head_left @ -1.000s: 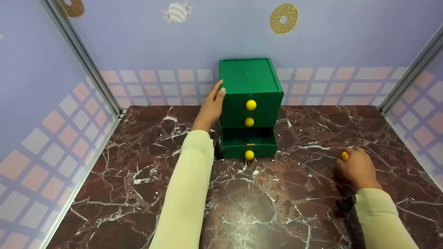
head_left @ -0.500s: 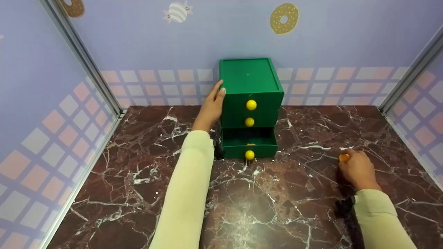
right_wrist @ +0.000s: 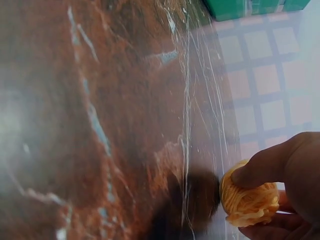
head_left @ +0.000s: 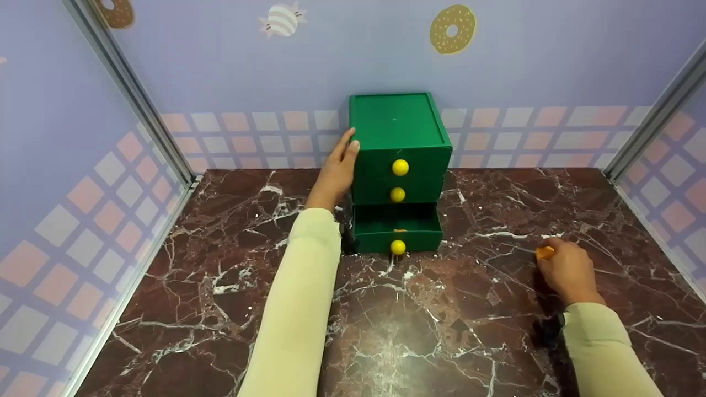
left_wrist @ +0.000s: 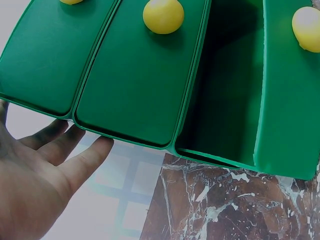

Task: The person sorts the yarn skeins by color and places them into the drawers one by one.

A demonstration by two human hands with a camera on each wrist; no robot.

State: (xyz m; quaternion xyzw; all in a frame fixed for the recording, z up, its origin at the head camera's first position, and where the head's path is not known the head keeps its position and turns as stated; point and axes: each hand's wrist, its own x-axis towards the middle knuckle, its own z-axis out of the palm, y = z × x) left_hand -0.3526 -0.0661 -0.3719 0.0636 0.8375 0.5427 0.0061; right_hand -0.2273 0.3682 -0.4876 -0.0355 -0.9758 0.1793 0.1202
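A green drawer cabinet [head_left: 397, 124] with yellow knobs stands against the back wall. Its bottom drawer [head_left: 398, 241] is pulled out, while the two drawers above are closed. My left hand [head_left: 335, 173] rests against the cabinet's left side, thumb and fingers extended; the left wrist view shows the fingertips [left_wrist: 102, 145] at its edge. To the right, low over the table, my right hand [head_left: 568, 268] pinches a small round yellow-orange thing [right_wrist: 248, 195] with string-like ridges, like a little coil or ball of yarn. My fingers cover part of it.
The dark red marble-patterned table [head_left: 441, 331] spreads around the cabinet. Patterned panels form a back wall [head_left: 220, 71] and side walls. Inside the bottom drawer, a small orange mark shows by its front edge.
The yellow-orange thing has turned in my right fingers and shows more of itself. My right hand has shifted slightly. The left hand and the cabinet stay in place.
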